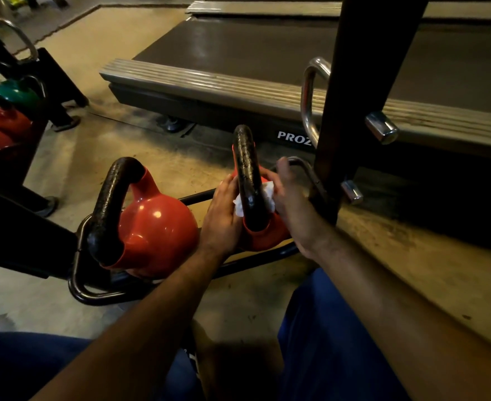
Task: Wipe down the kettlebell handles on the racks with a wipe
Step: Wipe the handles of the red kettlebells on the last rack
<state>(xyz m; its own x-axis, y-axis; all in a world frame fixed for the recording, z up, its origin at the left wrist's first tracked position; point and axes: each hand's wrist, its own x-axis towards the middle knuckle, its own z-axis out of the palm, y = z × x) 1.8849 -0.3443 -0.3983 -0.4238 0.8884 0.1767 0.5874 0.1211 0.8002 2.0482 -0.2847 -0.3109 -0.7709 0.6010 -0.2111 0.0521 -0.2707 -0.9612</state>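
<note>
Two red kettlebells with rough black handles sit on the low black rack (99, 293). My hands are on either side of the right kettlebell's handle (245, 157), low on the loop. A white wipe (240, 205) is wrapped behind that handle and shows on both sides. My left hand (221, 215) grips the wipe's left end against the handle. My right hand (290, 198) pinches the right end. The left kettlebell (157, 227) stands untouched beside my left hand.
A black rack upright (351, 88) with chrome pegs rises just right of my right hand. A treadmill deck (238, 53) lies beyond. Another rack at far left holds a green kettlebell (17, 92) and red ones. My knees in blue trousers fill the bottom.
</note>
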